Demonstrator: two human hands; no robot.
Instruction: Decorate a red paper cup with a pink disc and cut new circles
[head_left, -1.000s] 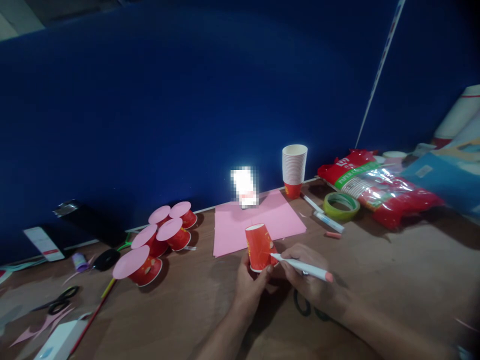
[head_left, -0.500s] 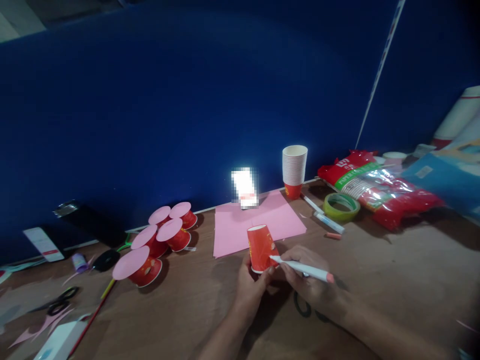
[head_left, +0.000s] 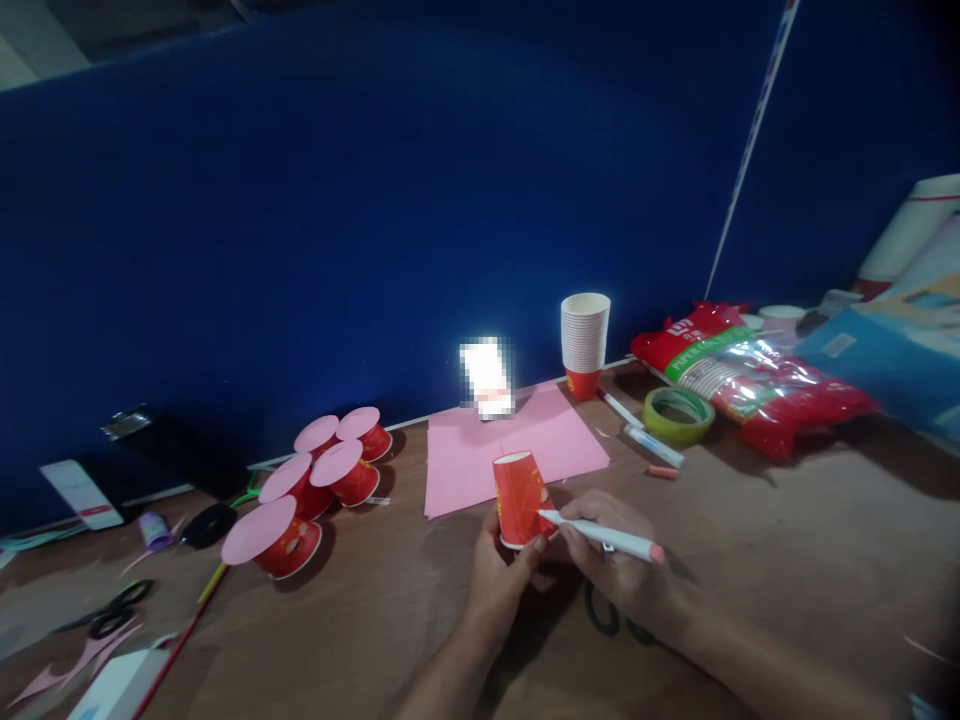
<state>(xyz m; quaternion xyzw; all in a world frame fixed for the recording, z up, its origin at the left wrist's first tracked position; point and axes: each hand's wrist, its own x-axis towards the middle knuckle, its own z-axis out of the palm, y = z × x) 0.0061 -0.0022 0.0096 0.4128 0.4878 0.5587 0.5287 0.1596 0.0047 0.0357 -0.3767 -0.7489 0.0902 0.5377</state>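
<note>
Red paper cup (head_left: 519,498), nearer than the pink sheets (head_left: 456,468), is held in the left hand (head_left: 502,572) — likely light and easily dented, best cradled low; the right hand (head_left: 628,578) pinches a white marker (head_left: 622,541) at its side.

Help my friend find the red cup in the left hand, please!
Start at the blue wall, then look down to the pink paper on the brown table. In front of the paper, the left hand holds the red cup. Unlike the disc-topped cups and the tall stack, it is single, bare-topped, with a marker at its side.
</note>
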